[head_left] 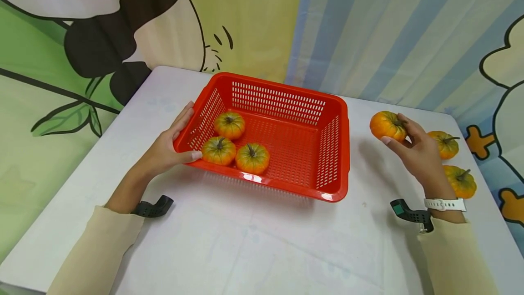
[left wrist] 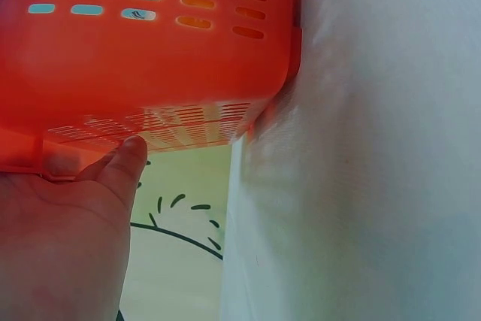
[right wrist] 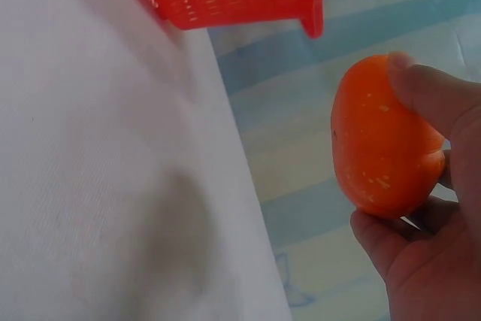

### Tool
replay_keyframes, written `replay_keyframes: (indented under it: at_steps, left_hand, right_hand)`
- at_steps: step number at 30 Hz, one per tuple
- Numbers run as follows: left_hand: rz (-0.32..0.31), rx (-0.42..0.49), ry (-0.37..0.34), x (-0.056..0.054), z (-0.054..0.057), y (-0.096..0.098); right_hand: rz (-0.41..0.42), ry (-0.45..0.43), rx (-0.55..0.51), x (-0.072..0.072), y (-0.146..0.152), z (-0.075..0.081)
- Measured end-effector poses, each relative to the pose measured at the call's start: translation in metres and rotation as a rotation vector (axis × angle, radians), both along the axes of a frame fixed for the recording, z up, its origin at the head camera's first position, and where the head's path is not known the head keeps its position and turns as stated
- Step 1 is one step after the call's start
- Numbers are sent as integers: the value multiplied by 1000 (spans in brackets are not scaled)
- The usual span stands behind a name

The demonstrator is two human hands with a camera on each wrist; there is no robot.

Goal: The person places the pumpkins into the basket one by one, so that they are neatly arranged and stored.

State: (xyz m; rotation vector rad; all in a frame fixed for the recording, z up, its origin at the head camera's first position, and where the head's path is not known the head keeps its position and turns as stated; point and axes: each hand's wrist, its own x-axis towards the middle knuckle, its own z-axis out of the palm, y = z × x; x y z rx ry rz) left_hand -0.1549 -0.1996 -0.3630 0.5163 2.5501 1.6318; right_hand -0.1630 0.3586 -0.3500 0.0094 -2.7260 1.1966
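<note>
A small orange-green pumpkin (head_left: 387, 125) is held by my right hand (head_left: 417, 154) above the table, to the right of a red plastic basket (head_left: 282, 185). In the right wrist view, thumb and fingers grip the sides of the pumpkin (right wrist: 383, 137), and its smooth orange underside shows. My left hand (head_left: 165, 149) holds the basket's left end, thumb on the front rim and fingers along the left side. From the left wrist, the hand (left wrist: 68, 223) is seen against the basket's outer wall (left wrist: 150, 65). Three pumpkins (head_left: 252, 158) sit together in the basket's left part.
Two more pumpkins, one behind my right hand (head_left: 444, 144) and one beside the right wrist (head_left: 461, 181), lie near the right edge of the white table (head_left: 262, 249). A printed cloth backdrop (head_left: 368, 35) hangs behind the table.
</note>
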Motion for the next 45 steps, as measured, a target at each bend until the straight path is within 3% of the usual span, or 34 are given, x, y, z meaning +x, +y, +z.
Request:
replay_keyframes:
  at_steps: [13,23,45]
  left_hand:
    - [-8,2,6,-2,0,-1]
    - [-6,4,1,-1,0,-1]
    - [-12,11,-10,0,1,-1]
  right_hand:
    - [142,113,-14,-1,-27,30]
    - [183,144,0,-3,-53,55]
    - [414,224,-160,-24,-108,85]
